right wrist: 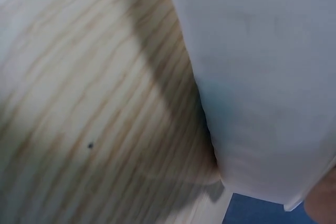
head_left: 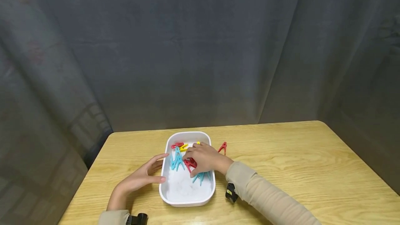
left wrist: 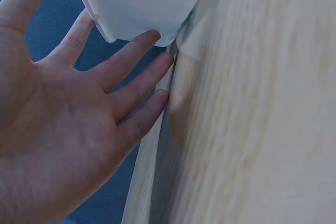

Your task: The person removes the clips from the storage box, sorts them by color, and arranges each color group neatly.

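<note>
A white plastic bin (head_left: 184,203) holds red, yellow and turquoise clothespins. My right hand (head_left: 203,157) reaches over its right rim, thumb and fingers spread apart above the contents. Between thumb and forefinger lies a red clothespin (head_left: 189,164), partly hidden by the hand. Turquoise clothespins (head_left: 201,177) show under the thumb, and more turquoise clothespins (head_left: 177,159) lie left of the fingers. My left hand (head_left: 143,176) is at the left rim, fingers spread, thumb and forefinger right at the wall. In the left wrist view its palm (left wrist: 68,114) faces the bin and holds nothing.
A red clothespin (head_left: 223,147) is at the outside of the bin's right rim. At the bin's far end are a red clothespin (head_left: 177,145) and a yellow clothespin (head_left: 183,148). The wooden table (head_left: 297,169) extends right, with a grey curtain (head_left: 187,51) behind.
</note>
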`<act>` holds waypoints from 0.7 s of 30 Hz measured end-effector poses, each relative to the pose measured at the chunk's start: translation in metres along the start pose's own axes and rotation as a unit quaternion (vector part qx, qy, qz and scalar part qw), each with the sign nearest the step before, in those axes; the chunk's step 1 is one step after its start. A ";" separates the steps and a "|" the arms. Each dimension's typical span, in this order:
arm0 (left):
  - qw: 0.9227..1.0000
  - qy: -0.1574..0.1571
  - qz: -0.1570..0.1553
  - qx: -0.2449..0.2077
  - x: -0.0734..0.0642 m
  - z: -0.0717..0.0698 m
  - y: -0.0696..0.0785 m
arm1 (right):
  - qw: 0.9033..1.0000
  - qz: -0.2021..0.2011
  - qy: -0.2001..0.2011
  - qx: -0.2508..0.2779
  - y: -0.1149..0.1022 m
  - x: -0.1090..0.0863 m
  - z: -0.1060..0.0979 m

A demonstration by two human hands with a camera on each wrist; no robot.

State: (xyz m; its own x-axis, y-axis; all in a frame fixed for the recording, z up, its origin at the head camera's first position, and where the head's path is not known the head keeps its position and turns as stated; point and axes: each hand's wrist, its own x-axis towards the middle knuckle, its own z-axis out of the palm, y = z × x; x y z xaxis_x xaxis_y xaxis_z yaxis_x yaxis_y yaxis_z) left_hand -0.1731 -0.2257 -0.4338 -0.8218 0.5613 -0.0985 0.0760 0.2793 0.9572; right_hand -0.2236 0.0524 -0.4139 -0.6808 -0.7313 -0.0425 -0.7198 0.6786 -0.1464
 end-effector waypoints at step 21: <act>1.000 -0.019 0.019 0.000 0.013 0.008 0.004 | 0.988 0.020 0.091 0.124 0.018 -0.027 -0.017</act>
State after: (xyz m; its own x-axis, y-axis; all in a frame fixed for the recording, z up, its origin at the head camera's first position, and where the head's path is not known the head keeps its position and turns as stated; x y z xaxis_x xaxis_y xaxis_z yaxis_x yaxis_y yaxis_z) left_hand -0.1789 -0.2113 -0.4338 -0.7960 0.6008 -0.0734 0.1064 0.2582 0.9602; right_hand -0.2205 0.0854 -0.3990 -0.7370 -0.6648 0.1220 -0.6523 0.6522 -0.3860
